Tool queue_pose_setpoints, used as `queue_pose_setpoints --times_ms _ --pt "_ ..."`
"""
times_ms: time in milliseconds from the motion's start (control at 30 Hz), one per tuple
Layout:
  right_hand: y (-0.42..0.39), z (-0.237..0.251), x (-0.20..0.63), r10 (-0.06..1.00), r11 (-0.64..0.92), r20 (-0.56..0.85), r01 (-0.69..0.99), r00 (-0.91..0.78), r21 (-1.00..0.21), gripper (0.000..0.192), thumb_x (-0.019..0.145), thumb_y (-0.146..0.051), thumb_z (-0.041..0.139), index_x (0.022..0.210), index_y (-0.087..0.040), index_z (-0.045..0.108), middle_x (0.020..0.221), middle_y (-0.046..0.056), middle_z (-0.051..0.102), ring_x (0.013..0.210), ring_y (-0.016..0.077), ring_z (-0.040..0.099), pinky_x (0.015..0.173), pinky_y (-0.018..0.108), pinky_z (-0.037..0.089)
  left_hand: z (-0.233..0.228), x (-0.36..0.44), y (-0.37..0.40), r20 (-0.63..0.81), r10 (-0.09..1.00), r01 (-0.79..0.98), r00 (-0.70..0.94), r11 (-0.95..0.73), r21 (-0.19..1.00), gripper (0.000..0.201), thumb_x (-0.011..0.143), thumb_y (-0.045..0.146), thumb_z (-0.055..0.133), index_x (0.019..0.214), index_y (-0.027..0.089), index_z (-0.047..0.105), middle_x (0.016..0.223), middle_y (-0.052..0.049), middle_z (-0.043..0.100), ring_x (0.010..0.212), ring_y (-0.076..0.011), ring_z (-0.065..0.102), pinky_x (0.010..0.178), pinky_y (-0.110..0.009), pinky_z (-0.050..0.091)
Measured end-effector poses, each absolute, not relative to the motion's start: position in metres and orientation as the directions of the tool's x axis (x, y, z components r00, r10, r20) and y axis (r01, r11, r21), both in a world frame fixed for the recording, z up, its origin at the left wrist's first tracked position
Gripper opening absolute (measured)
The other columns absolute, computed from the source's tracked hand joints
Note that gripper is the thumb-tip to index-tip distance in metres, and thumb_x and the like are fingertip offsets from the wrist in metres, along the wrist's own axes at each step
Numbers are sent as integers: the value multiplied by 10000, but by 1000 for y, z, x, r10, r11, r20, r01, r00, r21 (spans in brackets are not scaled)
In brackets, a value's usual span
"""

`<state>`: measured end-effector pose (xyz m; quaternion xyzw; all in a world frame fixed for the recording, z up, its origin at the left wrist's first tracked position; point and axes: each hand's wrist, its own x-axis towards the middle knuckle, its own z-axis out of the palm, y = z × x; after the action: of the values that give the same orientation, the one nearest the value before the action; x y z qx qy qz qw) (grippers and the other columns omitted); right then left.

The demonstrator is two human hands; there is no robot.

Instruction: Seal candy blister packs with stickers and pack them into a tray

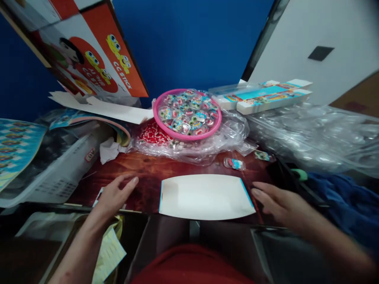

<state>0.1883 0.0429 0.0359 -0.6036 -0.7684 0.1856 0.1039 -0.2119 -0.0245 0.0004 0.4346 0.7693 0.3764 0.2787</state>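
Note:
A white card box or tray (207,197) with blue edges lies at the table's front edge; I cannot tell whether its top is covered. Left of it, my left hand (115,195) hovers over or rests on the wood with thumb and fingers apart, holding nothing. My right hand (274,201) is just beyond the box's right end, fingers stretched toward it, also without anything in it. Behind the box sits a pink basket (219,123) full of small clear packs. One such pack (234,163) lies on the table near the box.
Red-and-white pieces (155,133) lie in clear plastic under the basket. Printed cartons (272,94) and clear plastic trays (319,130) fill the right. At left are a white plastic bin (69,173), printed sheets (19,148) and a large CC Stick carton (115,55).

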Motion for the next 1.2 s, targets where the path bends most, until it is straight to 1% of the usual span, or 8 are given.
queue_pose_setpoints --times_ms 167,267,367,500,700,867,1033,1200 --pt "29 16 167 978 -27 -207 992 1 -125 468 887 -398 269 1146 -91 509 815 168 677 786 293 645 653 360 458 9 -174 -8 -282 939 487 -195 342 804 768 656 501 615 1300 147 392 642 -24 636 519 -197 576 487 -284 429" --pt "35 17 157 959 51 -276 996 -69 -70 349 889 -298 284 957 -134 585 801 156 680 770 281 651 630 341 451 0 -157 1 -195 970 641 -147 244 728 697 683 457 587 1292 162 422 859 -79 671 726 -250 619 637 -324 460" --pt "41 13 140 955 80 -286 997 -82 -19 322 875 -174 265 975 -118 567 775 168 677 740 274 657 589 337 452 -11 -154 11 -166 982 734 -93 180 655 424 724 337 504 1115 194 590 1004 -92 662 938 -281 592 821 -352 422" --pt "52 4 122 960 108 -253 993 -119 -55 299 849 -121 294 998 -102 552 747 171 671 738 284 655 592 349 457 -21 -165 21 -215 970 827 -115 213 521 364 735 241 392 1004 216 637 886 -74 695 876 -258 620 810 -332 429" --pt "84 6 146 947 200 -231 972 -224 -121 365 909 -327 301 890 -148 618 795 122 669 769 215 635 665 289 443 -25 -178 33 -236 966 906 -105 191 377 395 746 244 325 999 196 624 923 -66 699 899 -229 632 799 -304 456" --pt "131 5 179 948 283 -129 957 -290 -71 309 882 -241 354 1104 -165 555 1164 124 560 1070 231 489 857 345 368 -22 -172 46 -186 977 951 -109 157 267 387 750 268 340 987 189 635 925 -91 698 869 -270 646 774 -362 483" --pt "142 -18 182 963 249 -110 969 -247 3 505 794 -158 443 1295 -143 390 1128 164 567 1053 274 489 868 408 351 -19 -165 44 -149 980 923 -133 177 340 468 773 369 360 1137 162 569 1010 -100 674 896 -261 639 765 -339 494" --pt "134 -17 194 983 150 -111 988 -144 48 529 827 -111 356 1351 -132 292 1048 203 587 948 292 556 728 367 416 -27 -162 22 -111 979 803 -172 205 560 605 748 554 437 1194 153 515 929 -69 680 767 -208 643 654 -269 512"
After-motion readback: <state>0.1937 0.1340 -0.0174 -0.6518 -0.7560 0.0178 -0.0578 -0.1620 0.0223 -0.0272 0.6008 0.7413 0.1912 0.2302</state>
